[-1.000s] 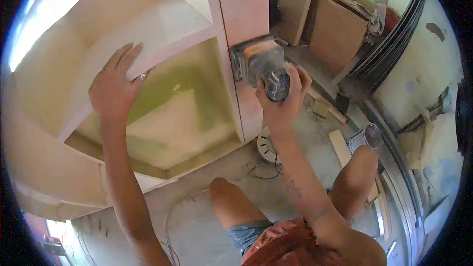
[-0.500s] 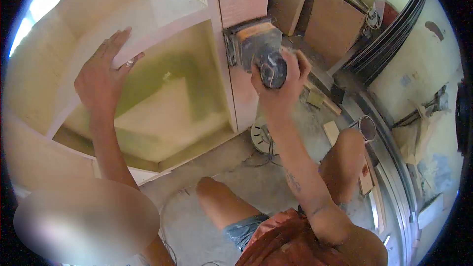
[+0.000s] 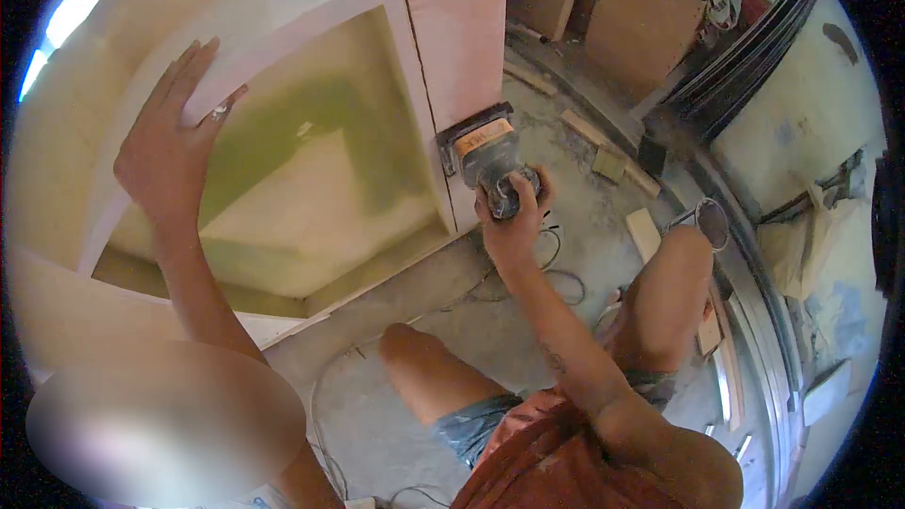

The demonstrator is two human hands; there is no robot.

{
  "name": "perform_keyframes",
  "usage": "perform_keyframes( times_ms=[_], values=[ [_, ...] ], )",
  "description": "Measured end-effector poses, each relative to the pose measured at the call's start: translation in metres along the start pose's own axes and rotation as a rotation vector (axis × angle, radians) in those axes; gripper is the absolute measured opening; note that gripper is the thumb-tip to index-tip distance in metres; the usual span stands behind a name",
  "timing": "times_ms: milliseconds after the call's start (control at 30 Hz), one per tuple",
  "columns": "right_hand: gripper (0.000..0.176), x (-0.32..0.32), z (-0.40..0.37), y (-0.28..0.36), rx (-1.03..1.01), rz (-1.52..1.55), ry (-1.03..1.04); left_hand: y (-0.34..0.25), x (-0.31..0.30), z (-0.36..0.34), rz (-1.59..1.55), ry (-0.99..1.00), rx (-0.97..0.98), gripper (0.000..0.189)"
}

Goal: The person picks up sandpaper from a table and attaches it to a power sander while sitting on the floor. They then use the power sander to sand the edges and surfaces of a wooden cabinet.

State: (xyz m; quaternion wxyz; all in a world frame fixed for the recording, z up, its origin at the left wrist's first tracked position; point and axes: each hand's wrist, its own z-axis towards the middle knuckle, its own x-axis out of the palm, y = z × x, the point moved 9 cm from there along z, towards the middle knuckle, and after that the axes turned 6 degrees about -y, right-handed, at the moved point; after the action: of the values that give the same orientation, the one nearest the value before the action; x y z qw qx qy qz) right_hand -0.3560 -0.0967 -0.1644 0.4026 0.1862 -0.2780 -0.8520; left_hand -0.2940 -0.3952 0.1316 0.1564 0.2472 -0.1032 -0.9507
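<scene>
My right hand is wrapped round the dark body of an electric sander, which has an orange band. The sander's flat pad lies against the lower part of a pale pink upright panel on the cabinet's right side. With fingers stretched out, my left hand rests on the edge of the cabinet's pale shelf. Below that shelf is a recess whose back panel shows green patches. The left thumb hooks over the shelf's front edge.
A power cord loops over the concrete floor. Wood offcuts lie to the right. A metal can stands beyond my right knee. A cardboard box sits at the back, and long metal strips run along the right.
My right hand has brought the sander down along the pink panel. My left hand has shifted slightly left in view while staying on the shelf edge.
</scene>
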Motion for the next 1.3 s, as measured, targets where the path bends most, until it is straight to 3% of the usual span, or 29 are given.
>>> perform_keyframes(
  times_ms=[233, 433, 733, 767, 833, 900, 1000, 1300],
  values=[
    [0.060, 0.000, 0.008, 0.004, 0.011, 0.051, -0.019, 0.002, -0.003, -0.002, -0.057, 0.023, -0.059, 0.054],
    [0.069, -0.018, 0.107, 0.075, -0.179, 0.084, -0.192, 0.005, -0.002, -0.004, -0.186, 0.038, -0.134, 0.055],
    [0.061, -0.038, 0.234, 0.189, -0.468, 0.112, -0.286, 0.001, -0.004, -0.003, -0.064, -0.021, -0.020, 0.059],
    [0.048, -0.045, 0.242, 0.196, -0.436, 0.089, -0.327, 0.001, -0.003, -0.003, -0.062, -0.019, -0.019, 0.059],
    [0.037, -0.044, 0.242, 0.193, -0.396, 0.070, -0.354, 0.001, -0.006, -0.005, -0.099, -0.053, 0.007, 0.055],
    [0.060, -0.033, 0.230, 0.172, -0.412, 0.100, -0.296, 0.003, -0.002, -0.005, -0.063, -0.017, -0.013, 0.054],
    [0.060, -0.025, 0.187, 0.150, -0.464, -0.007, -0.170, 0.006, 0.004, -0.006, -0.015, -0.002, -0.037, 0.052],
    [0.062, -0.002, 0.029, 0.018, 0.011, 0.001, 0.038, 0.006, 0.002, -0.002, -0.014, 0.071, -0.121, 0.050]
  ],
)
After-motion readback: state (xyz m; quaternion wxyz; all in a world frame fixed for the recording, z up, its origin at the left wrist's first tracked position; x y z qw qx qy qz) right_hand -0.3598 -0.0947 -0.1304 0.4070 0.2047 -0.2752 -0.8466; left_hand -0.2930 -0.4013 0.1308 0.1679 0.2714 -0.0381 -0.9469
